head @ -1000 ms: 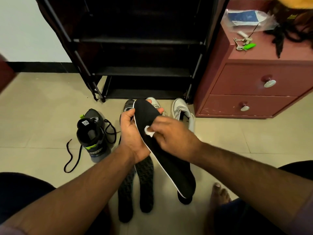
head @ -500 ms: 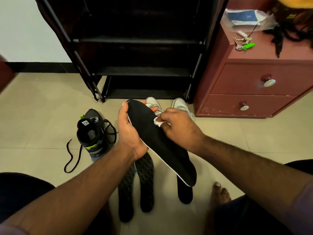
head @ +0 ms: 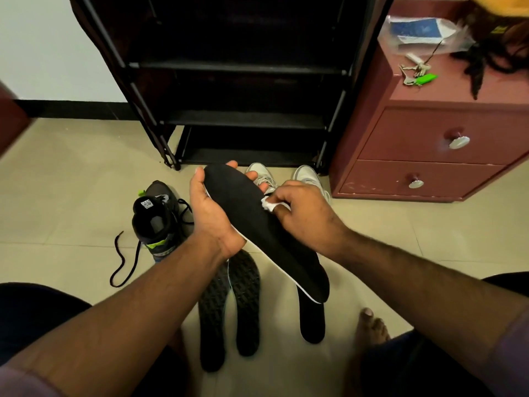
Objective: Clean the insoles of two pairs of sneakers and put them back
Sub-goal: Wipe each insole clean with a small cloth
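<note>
One black insole (head: 257, 224) sits in your left hand (head: 213, 216), gripped at the toe end. Your right hand (head: 307, 216) pinches a white wipe (head: 269, 203) against its 3 o'clock edge. Three insoles (head: 229, 310) lie on the floor (head: 71, 196) at 6 o'clock.

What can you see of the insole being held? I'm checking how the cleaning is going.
The held insole is black on top with a thin white edge along its underside, and looks like fabric over foam. It lies tilted, toe end far, heel end near and lower, above the floor. The left hand cradles its front part from below, thumb on the edge. The right hand presses a small white wipe against its top surface.
</note>
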Tool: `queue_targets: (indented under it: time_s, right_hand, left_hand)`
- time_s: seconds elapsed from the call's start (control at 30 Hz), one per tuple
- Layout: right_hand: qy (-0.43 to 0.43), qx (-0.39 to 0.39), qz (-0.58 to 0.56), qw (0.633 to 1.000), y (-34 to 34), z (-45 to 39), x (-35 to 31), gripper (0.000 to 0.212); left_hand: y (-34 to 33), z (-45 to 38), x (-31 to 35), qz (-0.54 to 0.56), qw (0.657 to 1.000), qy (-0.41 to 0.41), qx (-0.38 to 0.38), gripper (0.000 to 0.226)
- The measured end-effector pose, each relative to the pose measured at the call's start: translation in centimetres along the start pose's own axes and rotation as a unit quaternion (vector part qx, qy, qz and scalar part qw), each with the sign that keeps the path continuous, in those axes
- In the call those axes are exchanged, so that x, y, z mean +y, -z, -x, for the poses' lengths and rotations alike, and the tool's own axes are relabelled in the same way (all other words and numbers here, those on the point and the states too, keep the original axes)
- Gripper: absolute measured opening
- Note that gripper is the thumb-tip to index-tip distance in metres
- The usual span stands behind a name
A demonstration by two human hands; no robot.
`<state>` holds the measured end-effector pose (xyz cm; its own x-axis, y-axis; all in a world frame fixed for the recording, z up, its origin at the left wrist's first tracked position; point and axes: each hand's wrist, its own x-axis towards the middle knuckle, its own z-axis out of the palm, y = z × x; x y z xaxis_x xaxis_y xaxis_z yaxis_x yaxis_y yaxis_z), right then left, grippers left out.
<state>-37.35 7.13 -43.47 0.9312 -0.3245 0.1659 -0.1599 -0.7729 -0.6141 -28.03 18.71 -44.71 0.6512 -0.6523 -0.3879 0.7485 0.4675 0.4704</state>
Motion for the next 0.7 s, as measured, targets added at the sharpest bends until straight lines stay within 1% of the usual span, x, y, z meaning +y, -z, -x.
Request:
queue_targets:
  time_s: [0.1, 0.17, 0.2, 0.3, 0.4, 0.43, 0.5, 0.57, 0.6, 0.63, 0.7]
  right_hand:
    - [0.075, -0.042, -0.044, 0.995, -0.7, 1.6, -2.2, 0.009]
    - [0.094, -0.062, -0.049, 0.992, -0.8, 1.8, -2.3, 0.007]
    - [0.085, -0.052, -0.037, 0.994, -0.7, 1.3, -1.8, 0.007]
    - [0.023, -0.02, 0.01, 0.999, -0.2, 0.0, 0.2, 0.011]
    - [-0.012, -0.009, 0.018, 1.0, -0.7, 0.4, -0.4, 0.015]
    - [-0.013, -0.012, 0.004, 1.0, -1.0, 0.9, -1.1, 0.015]
    - [-0.016, -0.038, -0.062, 0.997, -1.4, 2.0, -2.4, 0.013]
    - [-0.04, -0.076, -0.14, 0.986, -1.2, 2.1, -2.7, 0.012]
    - [-0.054, -0.087, -0.16, 0.982, -1.0, 1.7, -2.2, 0.01]
    - [-0.065, -0.086, -0.159, 0.981, -0.8, 1.1, -1.5, 0.008]
    - [-0.101, -0.052, -0.131, 0.985, -0.2, 0.0, 0.2, 0.006]
  left_hand:
    - [0.0, 0.1, -0.1, -0.022, 1.0, -0.008, 0.013, 0.058]
    - [0.1, 0.1, -0.1, -0.032, 0.999, -0.009, 0.022, 0.059]
    - [0.1, 0.2, 0.0, -0.031, 0.999, -0.011, 0.018, 0.059]
    - [0.0, 0.2, 0.1, -0.029, 0.999, -0.015, 0.018, 0.059]
    - [-0.1, 0.1, 0.1, -0.033, 0.999, -0.011, 0.033, 0.059]
    - [-0.1, 0.2, 0.0, -0.031, 0.999, -0.011, 0.038, 0.059]
    - [-0.1, 0.1, -0.2, -0.031, 0.998, -0.008, 0.057, 0.061]
    - [-0.1, 0.2, -0.2, -0.024, 0.997, -0.006, 0.076, 0.063]
    - [-0.1, 0.2, -0.1, -0.017, 0.997, -0.007, 0.079, 0.062]
    - [-0.2, 0.2, 0.1, -0.012, 0.997, -0.01, 0.078, 0.061]
    - [-0.4, 0.1, 0.5, -0.005, 0.997, -0.018, 0.08, 0.06]
